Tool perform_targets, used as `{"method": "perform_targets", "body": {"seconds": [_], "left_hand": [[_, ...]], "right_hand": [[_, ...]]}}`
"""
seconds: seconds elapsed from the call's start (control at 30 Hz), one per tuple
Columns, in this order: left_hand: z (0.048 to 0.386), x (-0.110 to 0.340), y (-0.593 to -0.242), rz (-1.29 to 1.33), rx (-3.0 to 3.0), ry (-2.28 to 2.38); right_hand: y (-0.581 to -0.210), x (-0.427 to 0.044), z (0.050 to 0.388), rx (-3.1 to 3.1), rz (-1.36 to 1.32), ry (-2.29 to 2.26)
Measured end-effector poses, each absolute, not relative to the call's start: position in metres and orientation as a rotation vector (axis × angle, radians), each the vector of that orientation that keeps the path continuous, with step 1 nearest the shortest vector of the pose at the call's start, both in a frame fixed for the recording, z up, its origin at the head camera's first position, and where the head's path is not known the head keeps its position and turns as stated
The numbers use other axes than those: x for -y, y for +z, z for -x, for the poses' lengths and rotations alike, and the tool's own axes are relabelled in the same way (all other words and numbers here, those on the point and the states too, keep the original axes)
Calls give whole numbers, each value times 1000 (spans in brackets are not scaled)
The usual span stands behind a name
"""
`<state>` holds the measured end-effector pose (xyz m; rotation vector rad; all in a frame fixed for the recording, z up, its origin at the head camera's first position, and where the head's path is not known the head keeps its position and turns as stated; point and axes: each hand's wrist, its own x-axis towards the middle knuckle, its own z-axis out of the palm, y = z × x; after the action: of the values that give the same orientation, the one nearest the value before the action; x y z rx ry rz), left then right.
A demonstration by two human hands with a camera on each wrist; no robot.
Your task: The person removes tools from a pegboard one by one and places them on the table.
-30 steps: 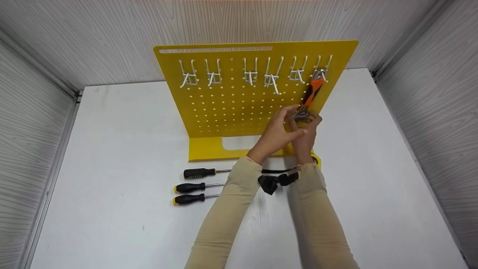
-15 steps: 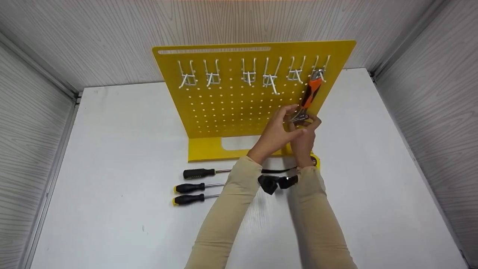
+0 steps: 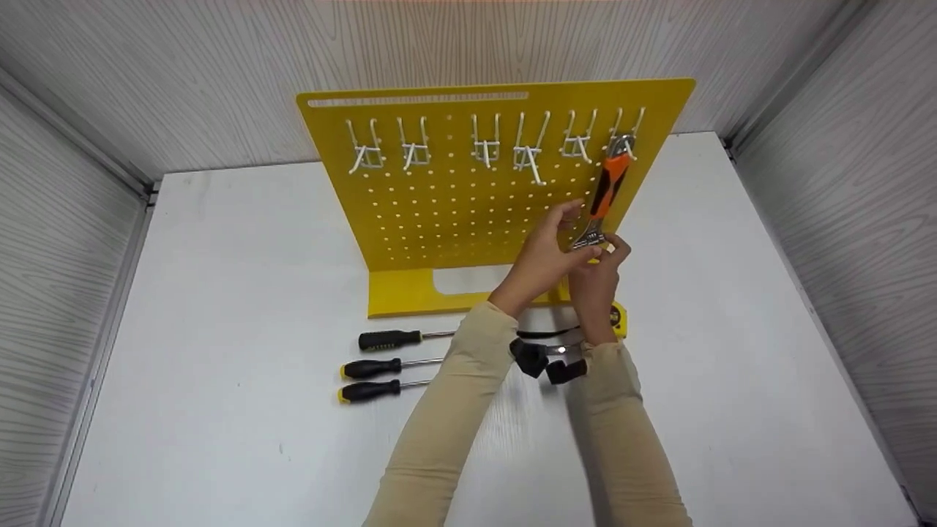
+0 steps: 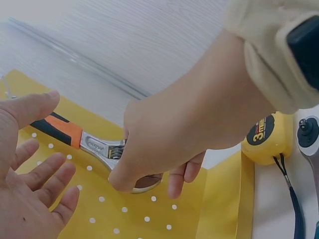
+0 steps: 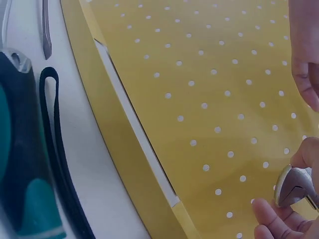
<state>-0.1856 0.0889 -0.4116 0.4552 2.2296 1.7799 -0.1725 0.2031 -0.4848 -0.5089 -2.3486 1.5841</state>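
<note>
An adjustable wrench [image 3: 610,183] with an orange and black handle hangs by its handle end from the rightmost hook [image 3: 631,150] of a yellow pegboard [image 3: 468,234]. My right hand [image 3: 594,293] pinches the wrench's metal head at the bottom; in the right wrist view that jaw end [image 5: 291,188] shows between thumb and fingers. Just left of the wrench is my left hand [image 3: 540,256], its fingers loose and apart. The left wrist view shows this hand [image 4: 37,179] holding nothing, beside the wrench handle [image 4: 62,130].
Several other white hooks [image 3: 487,150] on the board carry nothing. In front lie black-handled screwdrivers [image 3: 388,339], partly hidden by my left sleeve. A yellow tape measure [image 3: 620,320] sits beside my right wrist. A teal and black handle [image 5: 25,159] shows in the right wrist view.
The wrench has slid slightly downward at its head, along with my right hand, which has lowered a little. My left hand stays almost in place.
</note>
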Motion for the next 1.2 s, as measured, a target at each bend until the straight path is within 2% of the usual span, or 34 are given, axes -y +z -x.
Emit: {"method": "perform_targets", "body": {"seconds": [0.4, 1.2], "left_hand": [[195, -95, -404, -409, -2212, 1837], [202, -116, -391, -395, -2114, 2004]], "right_hand": [[-488, -202, 154, 2302, 411, 1554], [-483, -196, 133, 2295, 410, 1595]]}}
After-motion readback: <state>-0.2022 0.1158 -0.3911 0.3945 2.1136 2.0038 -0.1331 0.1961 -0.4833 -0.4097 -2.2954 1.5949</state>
